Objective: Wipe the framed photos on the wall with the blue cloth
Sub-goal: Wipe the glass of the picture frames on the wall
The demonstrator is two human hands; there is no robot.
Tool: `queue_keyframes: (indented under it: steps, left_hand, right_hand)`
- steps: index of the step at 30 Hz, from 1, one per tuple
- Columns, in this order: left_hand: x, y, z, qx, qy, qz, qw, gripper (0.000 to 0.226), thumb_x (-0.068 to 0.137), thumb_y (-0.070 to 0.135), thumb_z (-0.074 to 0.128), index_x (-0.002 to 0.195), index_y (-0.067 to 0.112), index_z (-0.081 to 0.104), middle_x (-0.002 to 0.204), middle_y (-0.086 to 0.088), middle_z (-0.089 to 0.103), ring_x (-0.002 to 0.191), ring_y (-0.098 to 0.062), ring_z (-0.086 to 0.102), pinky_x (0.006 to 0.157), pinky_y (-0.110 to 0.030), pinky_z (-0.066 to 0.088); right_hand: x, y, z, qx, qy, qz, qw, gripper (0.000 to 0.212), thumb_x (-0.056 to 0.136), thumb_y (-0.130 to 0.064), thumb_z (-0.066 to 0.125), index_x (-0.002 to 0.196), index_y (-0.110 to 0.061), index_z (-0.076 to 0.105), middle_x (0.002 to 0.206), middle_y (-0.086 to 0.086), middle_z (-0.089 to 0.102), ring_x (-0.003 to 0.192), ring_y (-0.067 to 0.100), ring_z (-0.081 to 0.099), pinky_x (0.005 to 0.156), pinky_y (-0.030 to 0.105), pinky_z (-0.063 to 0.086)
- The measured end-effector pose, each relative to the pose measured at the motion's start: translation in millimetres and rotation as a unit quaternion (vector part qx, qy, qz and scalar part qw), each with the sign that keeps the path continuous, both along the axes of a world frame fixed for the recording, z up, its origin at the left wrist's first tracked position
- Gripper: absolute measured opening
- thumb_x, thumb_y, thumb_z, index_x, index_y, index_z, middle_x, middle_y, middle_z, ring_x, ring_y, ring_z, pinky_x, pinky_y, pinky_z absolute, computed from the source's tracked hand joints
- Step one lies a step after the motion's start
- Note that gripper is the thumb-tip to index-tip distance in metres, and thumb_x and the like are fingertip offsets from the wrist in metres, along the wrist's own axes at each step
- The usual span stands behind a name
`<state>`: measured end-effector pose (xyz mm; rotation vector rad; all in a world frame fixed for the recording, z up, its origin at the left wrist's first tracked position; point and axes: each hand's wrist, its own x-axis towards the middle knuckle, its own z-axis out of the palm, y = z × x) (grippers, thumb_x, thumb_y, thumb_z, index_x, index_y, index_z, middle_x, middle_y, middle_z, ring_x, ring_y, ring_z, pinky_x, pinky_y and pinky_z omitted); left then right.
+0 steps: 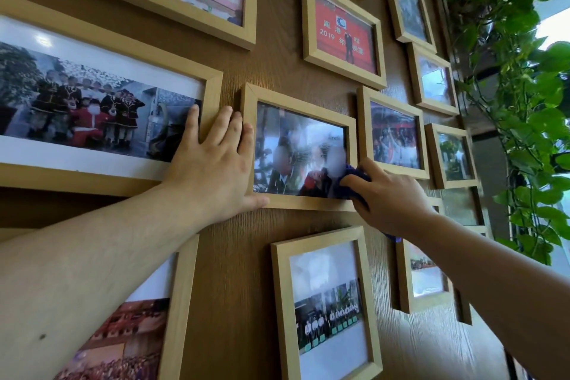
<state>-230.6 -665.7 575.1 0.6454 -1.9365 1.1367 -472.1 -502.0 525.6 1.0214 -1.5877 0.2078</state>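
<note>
Several light wooden framed photos hang on a brown wood-grain wall. In the middle hangs a small landscape frame (296, 102) with smeared glass. My left hand (212, 163) lies flat against its left edge, fingers spread, thumb under the bottom rail. My right hand (391, 194) presses the blue cloth (350, 185) on the glass at the frame's lower right corner. Most of the cloth is hidden under the hand; a bit shows below the wrist.
A large frame (212, 86) hangs left of my left hand, a red photo frame (342, 31) above, and a portrait frame (327, 302) below. Smaller frames fill the right side. A trailing green plant (524, 102) hangs by the window at the right edge.
</note>
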Motion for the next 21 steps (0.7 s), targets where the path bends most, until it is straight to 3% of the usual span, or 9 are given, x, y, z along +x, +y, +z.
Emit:
queue_keyframes:
  steps: [5,9,12,14,21]
  left_hand:
    - [21,9,-3,0.002,0.000,-0.004,1.000,0.108,0.074,0.085,0.009,0.149,0.010,-0.007,0.161,-0.018,-0.009,0.148,-0.031,-0.014,0.115,-0.065,-0.001]
    - [72,2,-5,-0.047,0.000,-0.019,0.999,0.101,0.077,0.081,0.001,0.150,0.011,-0.002,0.162,-0.016,0.000,0.149,-0.029,-0.008,0.117,-0.062,0.002]
    - [118,-8,-4,-0.046,0.007,-0.001,0.999,0.098,0.076,0.081,-0.004,0.150,0.016,-0.003,0.162,-0.014,0.002,0.149,-0.028,-0.007,0.118,-0.060,0.002]
    - [145,-15,-1,-0.054,0.012,0.013,0.998,0.098,0.076,0.080,-0.006,0.150,0.016,-0.002,0.162,-0.014,0.004,0.149,-0.028,-0.005,0.119,-0.059,0.002]
    - [224,-36,12,-0.061,0.042,0.020,0.997,0.103,0.079,0.083,0.015,0.147,0.006,0.025,0.155,-0.020,0.029,0.146,-0.032,0.019,0.116,-0.061,0.020]
  right_hand:
    - [50,-9,19,-0.051,0.019,0.092,0.994,0.031,0.090,-0.040,0.045,0.116,-0.023,0.045,0.107,0.008,0.051,0.061,0.021,0.054,0.046,0.027,0.040]
    - [94,-27,39,-0.094,0.026,0.165,0.981,0.035,0.086,-0.040,0.052,0.117,-0.024,0.052,0.112,0.008,0.053,0.067,0.022,0.054,0.051,0.023,0.032]
    - [132,-44,51,-0.103,0.018,0.221,0.970,0.037,0.086,-0.040,0.051,0.120,-0.025,0.049,0.116,0.006,0.051,0.072,0.023,0.057,0.049,0.029,0.045]
    - [156,-56,58,-0.109,0.020,0.239,0.965,0.039,0.086,-0.041,0.050,0.123,-0.027,0.047,0.117,0.005,0.048,0.074,0.021,0.055,0.052,0.031,0.045]
    - [238,-96,85,-0.149,0.040,0.320,0.935,0.036,0.085,-0.030,0.060,0.120,-0.022,0.055,0.111,0.008,0.052,0.068,0.027,0.055,0.047,0.034,0.048]
